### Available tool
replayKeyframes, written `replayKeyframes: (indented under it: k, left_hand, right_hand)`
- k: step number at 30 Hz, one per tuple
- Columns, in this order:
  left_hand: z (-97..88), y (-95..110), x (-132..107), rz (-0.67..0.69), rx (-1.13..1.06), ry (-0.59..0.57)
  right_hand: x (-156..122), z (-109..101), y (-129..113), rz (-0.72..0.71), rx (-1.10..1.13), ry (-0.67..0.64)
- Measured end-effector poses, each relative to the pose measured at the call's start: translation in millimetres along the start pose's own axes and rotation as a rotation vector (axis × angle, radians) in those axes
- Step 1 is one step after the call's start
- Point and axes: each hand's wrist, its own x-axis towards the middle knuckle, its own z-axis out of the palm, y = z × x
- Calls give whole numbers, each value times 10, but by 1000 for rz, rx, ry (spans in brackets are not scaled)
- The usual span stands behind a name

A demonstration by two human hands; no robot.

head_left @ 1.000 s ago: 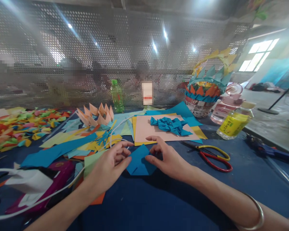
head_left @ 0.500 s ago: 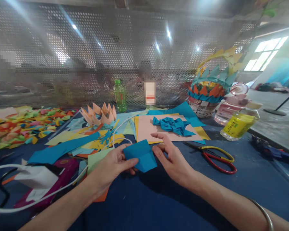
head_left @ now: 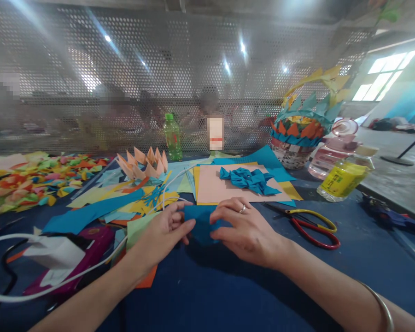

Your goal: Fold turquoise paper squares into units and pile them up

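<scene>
A small piece of blue paper [head_left: 201,221] is between my two hands, above the dark blue table. My right hand [head_left: 243,230], with a ring on one finger, grips the paper's right side between thumb and curled fingers. On the paper's left side, my left hand [head_left: 171,228] has its thumb and bent fingers closed at the edge. Beyond the hands, several folded blue paper pieces [head_left: 247,180] lie heaped on a pale pink sheet [head_left: 209,186]. Scissors [head_left: 314,228] with red and yellow handles lie to the right of my right hand.
At the left are a purple power strip [head_left: 98,240] with a white plug, and many small folded papers [head_left: 48,180]. A peach paper crown [head_left: 143,166] and a green bottle [head_left: 172,138] stand behind. Back right are a paper basket [head_left: 293,147] and a yellow-labelled bottle [head_left: 345,175].
My right hand has moved left and turned over, and it now takes hold of the blue paper's right side. The paper has been turned and looks smaller.
</scene>
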Motion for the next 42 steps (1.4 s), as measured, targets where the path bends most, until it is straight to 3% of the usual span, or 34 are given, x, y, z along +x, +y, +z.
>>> replayKeyframes:
  k: [3,5,10,13,20,29,42]
  left_hand:
    - [-11,-3,-26,126,169,184]
    - [-6,3,-64,236,287,205]
    - [40,-32,-139,525,539,-34]
    - [54,-71,-148,606,630,-99]
    - [68,-90,-166,656,713,-238]
    - [85,-62,-217,644,772,-287]
    - [94,-11,-243,639,751,-311]
  right_hand:
    - [-5,26,25,-9,-43,-41]
    - [-12,56,41,10,-47,-68]
    - [-40,113,56,68,17,-135]
    - [-52,99,61,117,92,-153]
    - [-36,-40,116,231,329,-282]
    - [-82,-77,319,404,612,-383]
    - [-52,77,167,531,399,-306]
